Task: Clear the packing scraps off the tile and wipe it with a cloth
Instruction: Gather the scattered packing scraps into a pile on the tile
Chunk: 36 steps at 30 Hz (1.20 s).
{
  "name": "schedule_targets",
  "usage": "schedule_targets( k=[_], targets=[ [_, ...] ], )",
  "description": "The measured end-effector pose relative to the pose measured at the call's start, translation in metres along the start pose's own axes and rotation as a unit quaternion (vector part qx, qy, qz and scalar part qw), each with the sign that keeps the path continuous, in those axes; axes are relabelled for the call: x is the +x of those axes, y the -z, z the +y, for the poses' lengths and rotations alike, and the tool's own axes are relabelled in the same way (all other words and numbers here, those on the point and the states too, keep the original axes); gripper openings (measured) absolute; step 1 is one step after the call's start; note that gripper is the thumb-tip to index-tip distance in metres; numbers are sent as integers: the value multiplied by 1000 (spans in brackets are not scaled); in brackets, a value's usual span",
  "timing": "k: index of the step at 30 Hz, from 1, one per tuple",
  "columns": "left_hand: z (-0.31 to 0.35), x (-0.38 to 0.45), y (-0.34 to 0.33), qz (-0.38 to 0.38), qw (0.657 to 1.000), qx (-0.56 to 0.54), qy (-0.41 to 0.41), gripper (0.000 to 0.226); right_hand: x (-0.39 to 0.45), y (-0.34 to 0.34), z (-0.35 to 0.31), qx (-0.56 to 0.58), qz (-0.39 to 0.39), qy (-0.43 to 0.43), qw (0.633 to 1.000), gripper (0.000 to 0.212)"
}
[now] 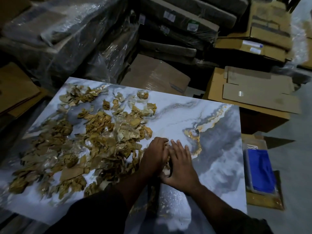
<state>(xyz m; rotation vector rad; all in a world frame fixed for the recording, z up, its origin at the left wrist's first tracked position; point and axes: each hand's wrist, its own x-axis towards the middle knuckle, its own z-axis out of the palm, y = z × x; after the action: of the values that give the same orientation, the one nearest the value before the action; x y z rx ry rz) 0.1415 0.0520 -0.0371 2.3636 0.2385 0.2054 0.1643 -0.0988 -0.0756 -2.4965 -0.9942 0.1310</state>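
Note:
A large marble-patterned tile (211,125) lies flat in front of me, white and grey with gold veins. Brown cardboard and clear plastic packing scraps (94,132) cover its left half. My left hand (154,155) is curled over a few scraps at the right edge of the pile. My right hand (180,164) lies flat beside it, fingers spread, pressing in on the same scraps, which are caught between the two hands. A blue cloth (260,169) lies in a clear tray off the tile's right edge.
Plastic-wrapped bundles (70,39) are stacked behind the tile. Cardboard boxes (253,92) stand at the back right, and flat cardboard (15,88) lies at the left. Grey floor (295,149) shows on the right.

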Motion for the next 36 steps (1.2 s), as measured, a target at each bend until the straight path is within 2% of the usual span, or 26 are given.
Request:
schedule_targets(
  k=[5,8,10,13,15,17,21,23,27,29,32,36],
  targets=[
    [-7,-5,6,38,996,-59,52,19,11,-13,-23,-43,-1,19,999,83],
    [-12,-8,16,55,997,-42,29,20,14,-11,-26,-58,-2,31,998,64],
    [-12,-11,24,86,996,-37,13,19,17,-9,-29,-47,3,33,998,42],
    [-13,-20,37,113,993,-32,-16,16,29,-3,-43,2,19,-31,999,16],
    [-13,-26,46,117,991,-56,-27,16,41,4,-55,55,37,-109,992,22],
    [-11,-28,56,122,989,-82,-31,21,53,13,-68,102,63,-139,983,24],
    [-11,-21,88,121,987,-98,-45,35,76,26,-106,147,122,-114,975,10],
    [-16,-16,109,138,985,-83,-58,39,92,28,-128,140,146,-99,974,13],
    [-40,-6,146,164,983,-32,-80,39,121,18,-167,132,161,-102,973,9],
    [-58,-4,157,154,987,-13,-53,36,132,10,-182,123,178,-91,972,7],
    [-90,-7,164,111,994,22,-5,27,140,-15,-189,71,147,-94,982,4],
    [-122,-18,163,29,998,48,21,37,130,-48,-185,-34,71,-129,989,28]
  ],
)
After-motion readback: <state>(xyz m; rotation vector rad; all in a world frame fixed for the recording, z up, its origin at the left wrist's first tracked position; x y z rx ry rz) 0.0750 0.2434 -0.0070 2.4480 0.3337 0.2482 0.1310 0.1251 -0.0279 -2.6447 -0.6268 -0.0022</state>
